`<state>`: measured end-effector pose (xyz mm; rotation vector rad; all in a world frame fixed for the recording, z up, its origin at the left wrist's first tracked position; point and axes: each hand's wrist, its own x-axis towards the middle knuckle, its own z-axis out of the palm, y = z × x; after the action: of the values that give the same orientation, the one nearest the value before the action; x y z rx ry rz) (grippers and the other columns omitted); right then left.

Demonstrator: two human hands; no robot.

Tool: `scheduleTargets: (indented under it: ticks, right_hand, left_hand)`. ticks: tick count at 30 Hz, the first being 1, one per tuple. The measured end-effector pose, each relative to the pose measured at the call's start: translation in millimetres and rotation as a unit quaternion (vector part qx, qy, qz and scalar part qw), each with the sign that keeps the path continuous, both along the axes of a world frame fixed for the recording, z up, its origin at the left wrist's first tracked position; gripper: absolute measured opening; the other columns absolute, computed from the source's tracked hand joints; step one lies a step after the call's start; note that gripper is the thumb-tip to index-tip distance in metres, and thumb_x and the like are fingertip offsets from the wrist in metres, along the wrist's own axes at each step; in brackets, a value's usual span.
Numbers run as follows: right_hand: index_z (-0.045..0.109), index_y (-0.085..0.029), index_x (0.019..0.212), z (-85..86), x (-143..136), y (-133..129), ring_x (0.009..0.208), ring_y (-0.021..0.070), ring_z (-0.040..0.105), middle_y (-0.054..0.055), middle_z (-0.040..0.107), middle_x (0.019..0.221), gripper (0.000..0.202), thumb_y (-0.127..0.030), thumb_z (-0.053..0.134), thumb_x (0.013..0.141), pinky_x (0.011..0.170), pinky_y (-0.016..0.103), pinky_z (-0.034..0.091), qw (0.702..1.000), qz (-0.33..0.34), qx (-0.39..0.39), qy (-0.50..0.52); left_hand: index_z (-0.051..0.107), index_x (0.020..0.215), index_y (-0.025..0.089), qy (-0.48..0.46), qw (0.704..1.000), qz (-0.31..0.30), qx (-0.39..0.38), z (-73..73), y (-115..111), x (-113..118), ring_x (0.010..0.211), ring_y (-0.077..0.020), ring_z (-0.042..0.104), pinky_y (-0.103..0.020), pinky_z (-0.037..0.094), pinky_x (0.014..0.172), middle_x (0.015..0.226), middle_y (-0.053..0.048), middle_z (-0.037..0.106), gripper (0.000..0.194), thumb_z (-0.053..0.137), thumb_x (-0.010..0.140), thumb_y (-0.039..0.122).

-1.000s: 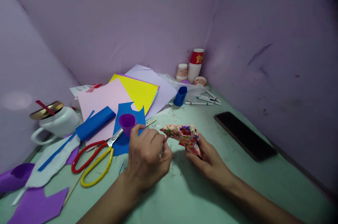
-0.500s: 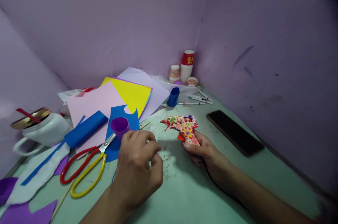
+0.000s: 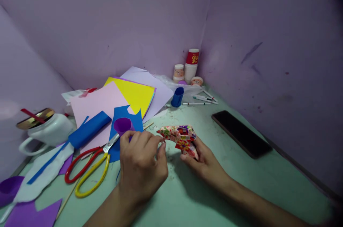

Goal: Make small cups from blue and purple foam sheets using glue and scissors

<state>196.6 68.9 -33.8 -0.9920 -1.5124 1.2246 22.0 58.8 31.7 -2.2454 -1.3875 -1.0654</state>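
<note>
A floral-patterned glue gun [image 3: 183, 139] is in my right hand [image 3: 205, 161], whose fingers wrap its handle, with the nozzle pointing left. My left hand [image 3: 143, 166] is closed, thumb and forefinger pinched right beside the nozzle; something tiny between the fingertips is too small to name. Behind my left hand a purple paper cone [image 3: 123, 125] shows its open top, its lower part hidden by the fingers. It is over a cut blue sheet [image 3: 136, 118]. Scissors [image 3: 105, 154] with one red and one yellow handle lie left of my left hand.
Pink paper [image 3: 99, 98], yellow paper [image 3: 134, 93] and a blue paper roll [image 3: 89, 130] lie at the left, near a white mug [image 3: 50, 130]. Farther back stand a small blue cup [image 3: 177, 97] and stacked paper cups [image 3: 191, 68]. Pens [image 3: 205, 99] and a phone [image 3: 241, 134] lie right.
My right hand has tilted the glue gun and brought its nozzle left and down to my left fingertips. The thumb and forefinger of my left hand have moved up toward the nozzle.
</note>
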Motion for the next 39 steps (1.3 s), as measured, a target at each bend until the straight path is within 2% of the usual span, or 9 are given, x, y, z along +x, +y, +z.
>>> scheduleTargets:
  ticks: [7,13,17,23,25,28,33,36,39]
  right_hand:
    - [0.047,-0.021,0.114,0.5,-1.2,-10.7,0.086,0.0210,0.060,0.003,0.063,0.092,0.033,-0.017,0.051,0.082,0.076,0.032,0.047,0.991,-0.011,0.053,-0.119]
    - [0.045,-0.020,0.108,7.9,0.5,-13.8,0.062,0.0151,0.053,-0.001,0.058,0.078,0.026,-0.016,0.048,0.082,0.058,0.026,0.040,0.983,0.009,0.091,-0.157]
    - [0.045,-0.020,0.105,5.5,0.2,-14.6,0.060,0.0155,0.053,-0.001,0.059,0.075,0.023,-0.017,0.049,0.082,0.056,0.026,0.039,0.984,0.019,0.086,-0.158]
    - [0.049,-0.022,0.116,4.8,0.4,-3.8,0.093,0.0217,0.060,0.005,0.064,0.104,0.039,-0.025,0.059,0.078,0.081,0.032,0.046,0.998,-0.033,-0.010,-0.046]
    - [0.050,-0.021,0.113,9.5,3.1,3.3,0.076,0.0175,0.060,0.003,0.065,0.090,0.041,-0.028,0.064,0.075,0.066,0.027,0.047,0.995,-0.060,-0.080,0.019]
    - [0.050,-0.019,0.103,17.9,7.4,11.5,0.040,0.0076,0.037,-0.007,0.051,0.056,0.037,-0.032,0.065,0.072,0.037,0.019,0.028,0.972,-0.051,-0.208,0.092]
    - [0.046,-0.019,0.085,19.8,9.6,14.2,0.036,0.0051,0.028,-0.011,0.042,0.046,0.031,-0.034,0.068,0.068,0.034,0.017,0.022,0.954,-0.024,-0.248,0.164]
    - [0.045,-0.020,0.080,17.8,8.9,13.2,0.035,0.0047,0.027,-0.011,0.041,0.045,0.030,-0.034,0.069,0.069,0.033,0.018,0.021,0.954,-0.011,-0.249,0.166]
    - [0.046,-0.019,0.080,19.4,7.7,12.3,0.035,0.0046,0.027,-0.011,0.041,0.046,0.031,-0.034,0.070,0.067,0.033,0.018,0.020,0.954,-0.009,-0.253,0.161]
  left_hand:
    - [0.065,0.069,0.016,0.056,0.997,0.052,-0.001,-5.1,0.1,2.0,0.065,-0.0262,0.062,-0.047,0.038,0.077,0.064,-0.005,0.067,0.011,0.056,0.075,0.015]
    - [0.064,0.065,0.017,0.051,0.997,0.056,0.020,-5.4,-0.2,3.5,0.059,-0.0241,0.062,-0.046,0.039,0.076,0.059,-0.004,0.066,0.013,0.055,0.074,0.013]
    - [0.060,0.061,0.017,0.044,0.997,0.053,0.017,-6.5,1.4,2.5,0.058,-0.0219,0.062,-0.045,0.039,0.076,0.058,-0.003,0.065,0.016,0.053,0.074,0.012]
    - [0.055,0.058,0.018,0.051,0.997,0.056,0.010,-1.1,0.7,-1.7,0.056,-0.0196,0.058,-0.045,0.040,0.077,0.054,-0.001,0.060,0.015,0.053,0.072,0.013]
    - [0.055,0.058,0.018,0.032,0.998,0.047,0.013,1.6,-1.1,-4.0,0.055,-0.0189,0.057,-0.044,0.040,0.077,0.055,-0.001,0.060,0.015,0.055,0.072,0.013]
    - [0.057,0.061,0.018,0.015,1.000,0.017,-0.019,1.4,-4.4,-7.5,0.056,-0.0179,0.056,-0.044,0.039,0.077,0.056,0.000,0.060,0.017,0.055,0.077,0.014]
    - [0.053,0.060,0.019,0.032,0.994,-0.004,-0.104,-10.2,-9.8,-12.3,0.055,-0.0174,0.053,-0.042,0.038,0.073,0.056,0.001,0.057,0.020,0.054,0.079,0.016]
    - [0.057,0.073,0.018,-0.013,0.990,-0.019,-0.137,-17.8,-10.2,-15.1,0.064,-0.0184,0.057,-0.038,0.038,0.071,0.068,-0.001,0.062,0.008,0.054,0.077,0.012]
    - [0.059,0.071,0.020,-0.081,0.980,-0.063,-0.172,-22.8,-9.2,-16.3,0.068,-0.0164,0.059,-0.037,0.037,0.074,0.071,0.001,0.064,0.014,0.052,0.077,0.009]
